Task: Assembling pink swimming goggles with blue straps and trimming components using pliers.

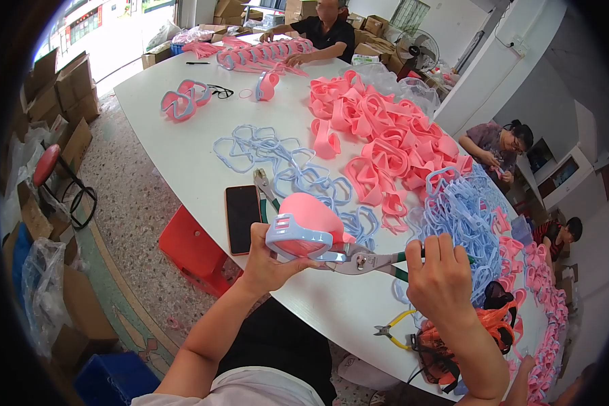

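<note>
One pink-and-blue goggle-shaped piece [308, 227], clasped by the left hand [260, 268]; green-handled pliers [361, 263], long axis crosswise, reach its right end from the right hand [441, 279], wrapped round their handles.

A dark-screened phone [243, 220] lies just beyond and left of the left hand [267, 267], and a red plastic stool [195, 250] stands lower down, farther left. Black-framed glasses [221, 91] and a dark pen [197, 63] lie well beyond that hand. Far to its left are a round-seated red stool [46, 164] and cardboard boxes [76, 84]; a blue bin [117, 379] sits behind it, leftward. Far beyond the right hand [440, 281] stands a fan [423, 49].
</note>
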### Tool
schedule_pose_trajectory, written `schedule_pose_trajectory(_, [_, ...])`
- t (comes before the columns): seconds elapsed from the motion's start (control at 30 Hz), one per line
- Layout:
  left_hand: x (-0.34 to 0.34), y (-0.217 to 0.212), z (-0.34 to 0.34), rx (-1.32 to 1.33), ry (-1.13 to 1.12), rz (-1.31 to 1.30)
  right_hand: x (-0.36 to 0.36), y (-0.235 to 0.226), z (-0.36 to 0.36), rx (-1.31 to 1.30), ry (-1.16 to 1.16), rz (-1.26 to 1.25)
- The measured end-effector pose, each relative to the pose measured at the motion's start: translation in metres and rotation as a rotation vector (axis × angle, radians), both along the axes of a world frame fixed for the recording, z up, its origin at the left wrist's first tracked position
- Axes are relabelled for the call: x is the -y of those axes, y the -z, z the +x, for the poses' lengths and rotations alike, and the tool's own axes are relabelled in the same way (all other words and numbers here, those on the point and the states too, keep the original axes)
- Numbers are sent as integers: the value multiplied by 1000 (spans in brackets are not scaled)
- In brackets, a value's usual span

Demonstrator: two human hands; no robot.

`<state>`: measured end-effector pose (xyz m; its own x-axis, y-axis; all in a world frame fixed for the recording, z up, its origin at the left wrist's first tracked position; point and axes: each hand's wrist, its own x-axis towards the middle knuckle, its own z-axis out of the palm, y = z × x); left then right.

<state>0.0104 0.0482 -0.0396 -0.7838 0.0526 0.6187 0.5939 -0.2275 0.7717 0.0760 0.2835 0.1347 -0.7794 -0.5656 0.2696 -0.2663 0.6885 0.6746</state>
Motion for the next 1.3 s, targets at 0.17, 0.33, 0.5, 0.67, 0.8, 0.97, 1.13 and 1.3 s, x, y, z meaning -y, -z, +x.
schedule_pose_trajectory(0.17, [-2,2,-7,43,15,58,0,-1,-4,27,-43,-176])
schedule_pose_trajectory(0.33, [-2,-5,-8,130,106,116,-1,-9,-3,86,-17,-147])
schedule_pose_trajectory(0.5, [-1,-7,-10,180,124,66,-3,-4,-3,152,60,-88])
schedule_pose_trajectory(0.67, [-14,-5,-12,236,153,144,-18,8,0,298,39,-476])
schedule_pose_trajectory(0.8, [-16,-9,-5,257,130,104,-12,16,1,364,65,-651])
schedule_pose_trajectory(0.97, [-20,-8,-5,208,39,28,-14,20,-1,377,92,-644])
schedule_pose_trajectory(1.13, [-20,-12,-2,208,41,1,-26,40,-9,344,63,-586])
schedule_pose_trajectory(1.3, [-21,-12,-6,244,30,-65,-22,36,-9,360,54,-632])
